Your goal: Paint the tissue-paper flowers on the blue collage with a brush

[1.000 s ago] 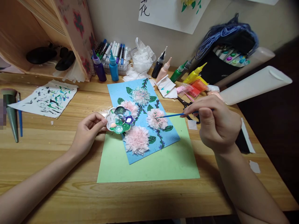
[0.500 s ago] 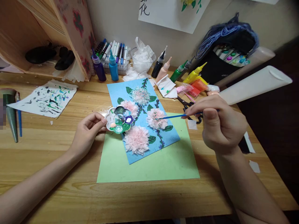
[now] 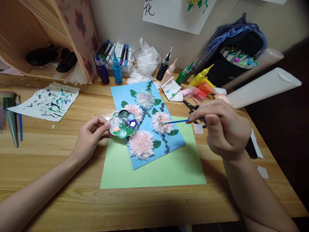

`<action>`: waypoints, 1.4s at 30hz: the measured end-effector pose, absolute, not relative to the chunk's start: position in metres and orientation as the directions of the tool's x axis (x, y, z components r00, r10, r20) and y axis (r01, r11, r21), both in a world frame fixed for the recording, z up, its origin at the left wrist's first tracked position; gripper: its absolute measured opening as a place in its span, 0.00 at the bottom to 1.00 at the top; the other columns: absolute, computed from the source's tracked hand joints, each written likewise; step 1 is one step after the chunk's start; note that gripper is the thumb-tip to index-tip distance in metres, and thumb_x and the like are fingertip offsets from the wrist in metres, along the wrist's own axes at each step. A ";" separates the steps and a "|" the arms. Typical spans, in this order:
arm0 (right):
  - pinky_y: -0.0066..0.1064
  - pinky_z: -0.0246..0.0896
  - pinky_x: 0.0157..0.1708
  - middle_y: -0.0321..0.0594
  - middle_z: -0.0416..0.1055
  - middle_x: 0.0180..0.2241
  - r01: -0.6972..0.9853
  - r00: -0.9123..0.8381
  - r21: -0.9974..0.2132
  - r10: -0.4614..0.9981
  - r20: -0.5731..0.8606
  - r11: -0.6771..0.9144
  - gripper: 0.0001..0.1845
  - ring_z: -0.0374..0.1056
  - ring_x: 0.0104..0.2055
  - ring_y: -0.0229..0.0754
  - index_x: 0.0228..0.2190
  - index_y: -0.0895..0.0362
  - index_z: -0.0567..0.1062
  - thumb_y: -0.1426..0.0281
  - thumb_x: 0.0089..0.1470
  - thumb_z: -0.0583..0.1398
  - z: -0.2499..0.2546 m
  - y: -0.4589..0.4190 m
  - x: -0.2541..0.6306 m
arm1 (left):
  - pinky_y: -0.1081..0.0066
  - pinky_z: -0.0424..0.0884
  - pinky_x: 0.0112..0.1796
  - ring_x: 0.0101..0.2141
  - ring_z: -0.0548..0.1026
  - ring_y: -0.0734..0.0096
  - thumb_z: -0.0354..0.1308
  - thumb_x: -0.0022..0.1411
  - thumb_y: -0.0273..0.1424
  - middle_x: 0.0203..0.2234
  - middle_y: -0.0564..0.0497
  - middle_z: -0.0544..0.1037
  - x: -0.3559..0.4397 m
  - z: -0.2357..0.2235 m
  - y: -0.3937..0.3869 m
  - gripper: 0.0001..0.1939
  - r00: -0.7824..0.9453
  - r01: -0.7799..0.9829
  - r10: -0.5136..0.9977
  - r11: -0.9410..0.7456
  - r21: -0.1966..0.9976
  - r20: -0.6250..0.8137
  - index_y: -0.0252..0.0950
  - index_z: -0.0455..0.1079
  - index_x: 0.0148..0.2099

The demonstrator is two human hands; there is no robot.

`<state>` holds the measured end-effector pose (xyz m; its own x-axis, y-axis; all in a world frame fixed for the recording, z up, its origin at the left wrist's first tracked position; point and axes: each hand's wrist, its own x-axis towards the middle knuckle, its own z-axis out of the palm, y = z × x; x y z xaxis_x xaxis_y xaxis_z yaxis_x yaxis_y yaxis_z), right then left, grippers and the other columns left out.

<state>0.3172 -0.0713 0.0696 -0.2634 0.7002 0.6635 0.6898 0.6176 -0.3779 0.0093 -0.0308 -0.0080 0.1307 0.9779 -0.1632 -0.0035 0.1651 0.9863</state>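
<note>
My left hand (image 3: 89,137) pinches the edge of a small flower-shaped paint palette (image 3: 123,124) with green, white and purple paint, held over the left side of a blue sheet (image 3: 145,122). The sheet carries several pink tissue flowers and painted leaves and lies on a green sheet (image 3: 169,167). My right hand (image 3: 225,129) is closed on a thin blue paintbrush (image 3: 178,121). Its tip touches the right-hand pink flower (image 3: 161,122).
Paint bottles (image 3: 117,71) in several colours, a box of markers (image 3: 118,54) and a cup of tissue (image 3: 147,59) line the back wall. Scissors (image 3: 191,108) lie right of the blue sheet. A paint-smeared paper (image 3: 48,101) lies left; a white roll (image 3: 263,87) lies at right.
My right hand has shifted slightly with the brush, the tip staying on the right-hand pink flower. The left hand and palette have not moved.
</note>
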 end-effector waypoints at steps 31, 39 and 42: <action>0.34 0.64 0.37 0.40 0.76 0.35 0.478 -0.408 -0.570 0.743 0.530 0.669 0.14 0.68 0.39 0.40 0.42 0.54 0.73 0.71 0.60 0.50 0.067 -0.082 0.300 | 0.79 0.69 0.32 0.28 0.70 0.79 0.61 0.55 0.34 0.25 0.56 0.69 0.012 -0.006 -0.032 0.09 0.161 -0.001 0.976 0.151 0.989 -0.149 0.36 0.66 0.29; 0.31 0.54 0.20 0.35 0.72 0.21 0.563 0.119 -0.585 0.643 0.757 0.584 0.14 0.66 0.23 0.35 0.28 0.55 0.76 0.70 0.59 0.52 0.069 -0.067 0.305 | 0.75 0.71 0.32 0.28 0.71 0.75 0.62 0.52 0.36 0.25 0.54 0.70 0.013 -0.004 -0.032 0.11 0.115 0.037 0.977 0.176 0.984 -0.179 0.36 0.66 0.28; 0.31 0.55 0.23 0.35 0.71 0.21 0.641 0.084 -0.569 0.690 0.719 0.515 0.14 0.65 0.23 0.33 0.26 0.56 0.74 0.70 0.59 0.52 0.069 -0.065 0.310 | 0.76 0.70 0.31 0.27 0.70 0.76 0.62 0.53 0.36 0.25 0.55 0.69 0.012 -0.005 -0.031 0.10 0.122 0.037 0.978 0.169 0.985 -0.172 0.36 0.66 0.28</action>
